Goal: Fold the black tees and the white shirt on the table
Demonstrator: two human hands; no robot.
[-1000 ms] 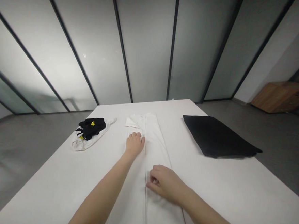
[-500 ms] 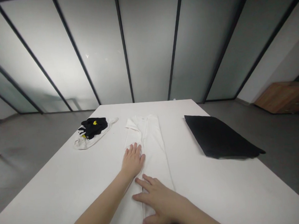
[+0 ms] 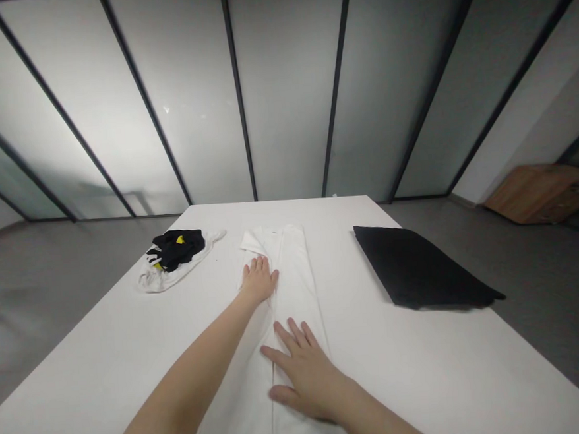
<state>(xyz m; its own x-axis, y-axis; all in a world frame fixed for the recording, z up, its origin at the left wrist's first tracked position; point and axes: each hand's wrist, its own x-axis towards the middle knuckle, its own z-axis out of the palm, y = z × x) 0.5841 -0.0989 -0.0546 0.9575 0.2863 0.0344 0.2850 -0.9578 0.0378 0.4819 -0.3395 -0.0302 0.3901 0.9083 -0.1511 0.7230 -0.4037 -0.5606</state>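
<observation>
A long white garment (image 3: 296,269) lies folded lengthwise on the white table, running from the near edge of view towards the far side. My left hand (image 3: 258,280) rests flat on its left part, near the short sleeve, with the fingers extended. Nearer to me, my right hand (image 3: 305,368) is spread over the middle of the garment, palm down, beside a lengthwise seam or fold line. Neither hand grips the cloth.
On the left of the table (image 3: 104,342) lies a black cloth (image 3: 180,250) with yellow and white parts, on top of a white cloth (image 3: 167,280). A black flat sheet (image 3: 417,267) lies at the right. A wooden cabinet (image 3: 540,193) stands beyond, on the floor.
My left hand has slid farther away along the garment towards the sleeve. My right hand has moved slightly forward and its fingers now point more away from me.
</observation>
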